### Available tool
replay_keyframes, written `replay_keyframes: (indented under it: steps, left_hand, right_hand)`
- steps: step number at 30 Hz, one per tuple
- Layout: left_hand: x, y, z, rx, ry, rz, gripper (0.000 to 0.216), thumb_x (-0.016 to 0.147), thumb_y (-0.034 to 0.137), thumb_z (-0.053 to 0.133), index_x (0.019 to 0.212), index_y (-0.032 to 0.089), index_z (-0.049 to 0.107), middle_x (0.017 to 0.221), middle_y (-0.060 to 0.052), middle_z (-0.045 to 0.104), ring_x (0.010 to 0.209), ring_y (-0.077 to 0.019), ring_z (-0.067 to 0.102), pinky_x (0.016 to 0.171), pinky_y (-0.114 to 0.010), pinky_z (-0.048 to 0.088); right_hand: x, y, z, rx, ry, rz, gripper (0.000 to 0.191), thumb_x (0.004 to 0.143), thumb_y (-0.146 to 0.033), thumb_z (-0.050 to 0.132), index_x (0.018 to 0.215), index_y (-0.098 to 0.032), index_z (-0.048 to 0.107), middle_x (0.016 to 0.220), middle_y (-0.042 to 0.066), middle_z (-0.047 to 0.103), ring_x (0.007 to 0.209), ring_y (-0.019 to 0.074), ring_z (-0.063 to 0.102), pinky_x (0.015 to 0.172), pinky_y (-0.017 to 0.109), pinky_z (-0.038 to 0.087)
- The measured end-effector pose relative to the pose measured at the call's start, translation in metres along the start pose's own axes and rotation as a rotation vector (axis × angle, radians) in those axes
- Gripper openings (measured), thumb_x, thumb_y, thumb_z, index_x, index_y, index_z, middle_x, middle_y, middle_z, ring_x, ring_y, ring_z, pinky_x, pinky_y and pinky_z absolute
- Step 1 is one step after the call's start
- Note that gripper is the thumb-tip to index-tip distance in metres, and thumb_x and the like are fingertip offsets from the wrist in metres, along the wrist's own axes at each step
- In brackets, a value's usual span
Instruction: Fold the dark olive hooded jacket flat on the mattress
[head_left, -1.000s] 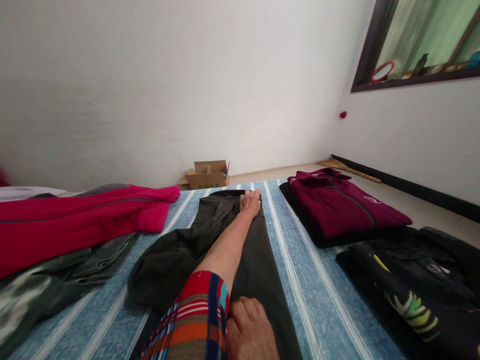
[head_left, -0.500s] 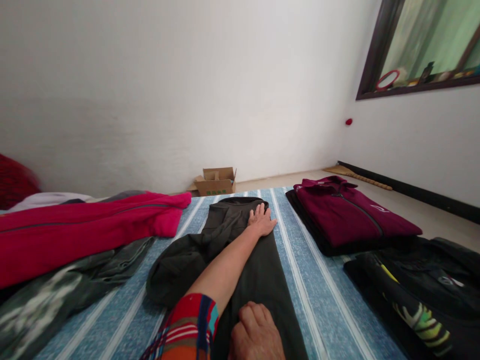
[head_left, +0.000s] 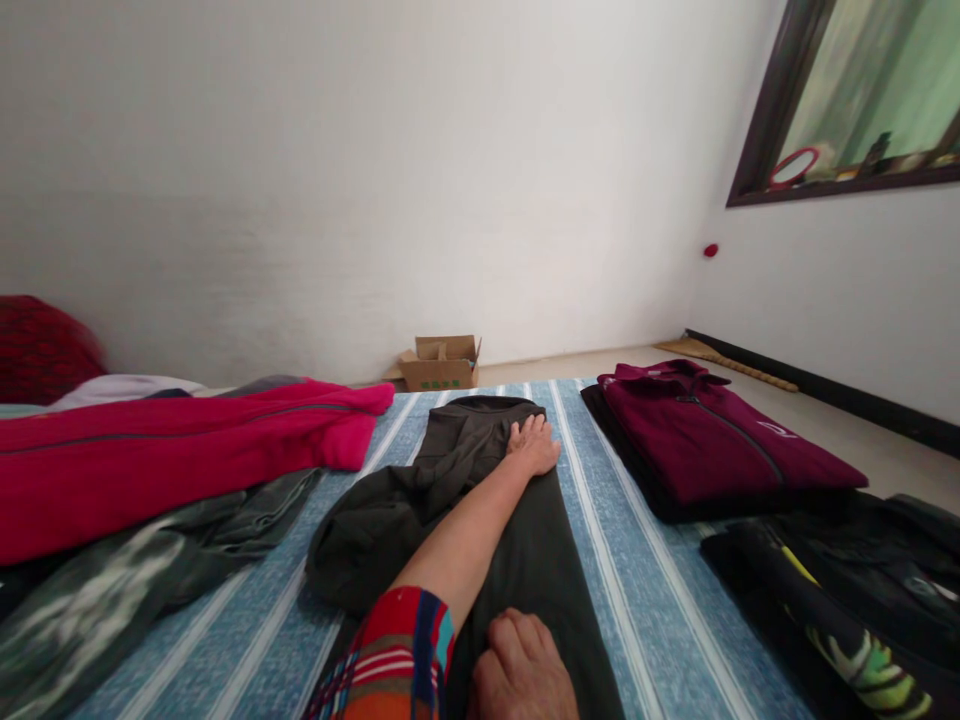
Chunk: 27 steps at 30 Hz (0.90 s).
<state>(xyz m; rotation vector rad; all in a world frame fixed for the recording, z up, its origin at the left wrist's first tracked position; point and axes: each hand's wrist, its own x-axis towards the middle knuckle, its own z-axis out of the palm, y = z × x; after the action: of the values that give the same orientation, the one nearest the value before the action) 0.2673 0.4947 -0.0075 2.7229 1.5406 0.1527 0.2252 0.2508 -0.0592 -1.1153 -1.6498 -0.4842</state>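
A dark grey-green garment (head_left: 559, 560) lies lengthwise on the bed, one bunched part (head_left: 375, 530) folded out to the left. My left hand (head_left: 534, 445), at the end of a plaid sleeve, rests flat on the garment's far right edge with fingers spread. Closer to me, my right hand (head_left: 525, 665) sits on the same cloth near the bottom of the view. Its fingers are curled in and appear to grip the fabric; their tips are hidden.
A striped blue sheet (head_left: 637, 560) covers the bed. To the left lie a pink zip garment (head_left: 187, 450) and camouflage clothing (head_left: 142, 570). Folded on the right are a maroon zip top (head_left: 720, 440) and black clothes (head_left: 847, 580). A cardboard box (head_left: 441, 365) stands beyond the bed.
The whole view has shifted slightly, so everything sits a little further right. Both hands stay in the same places on the garment.
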Motion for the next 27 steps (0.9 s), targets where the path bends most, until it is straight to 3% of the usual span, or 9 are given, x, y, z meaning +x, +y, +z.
replay_keyframes:
  steps: [7,13,19,27]
  left_hand:
    - [-0.003,-0.002,-0.002,-0.028,-0.065,0.055,0.046,0.089,0.037,0.026,0.130,0.022,0.040,0.147,-0.006,0.030,0.137,-0.0203,0.019,0.109,-0.051,0.013]
    - [-0.002,-0.003,-0.001,-0.056,-0.129,0.077,0.051,0.089,0.046,0.024,0.134,0.024,0.035,0.150,-0.005,0.025,0.138,-0.0212,0.015,0.110,-0.054,0.009]
    - [-0.004,-0.003,-0.001,-0.064,-0.148,0.082,0.054,0.089,0.047,0.025,0.136,0.022,0.033,0.151,-0.006,0.022,0.139,-0.0221,0.013,0.109,-0.055,0.007]
    - [-0.006,-0.003,-0.001,-0.065,-0.145,0.083,0.055,0.089,0.048,0.022,0.137,0.022,0.032,0.151,-0.006,0.021,0.139,-0.0206,0.012,0.110,-0.055,0.007]
  right_hand:
    - [0.001,0.001,0.001,0.028,0.025,-0.015,0.012,0.067,-0.014,0.046,0.059,-0.022,0.050,0.067,0.007,0.053,0.071,0.0226,0.050,0.061,0.033,0.042]
    - [0.000,-0.001,-0.001,0.014,0.019,-0.010,0.015,0.067,-0.010,0.045,0.059,-0.022,0.050,0.067,0.006,0.054,0.072,0.0223,0.052,0.063,0.033,0.043]
    - [-0.011,-0.012,0.008,0.060,0.064,0.184,0.015,0.065,-0.010,0.043,0.057,-0.022,0.049,0.067,0.008,0.055,0.076,0.0249,0.052,0.069,0.039,0.043]
    - [-0.013,-0.013,0.012,0.092,0.100,0.201,0.017,0.070,-0.013,0.042,0.057,-0.022,0.048,0.067,0.008,0.055,0.076,0.0251,0.052,0.069,0.039,0.043]
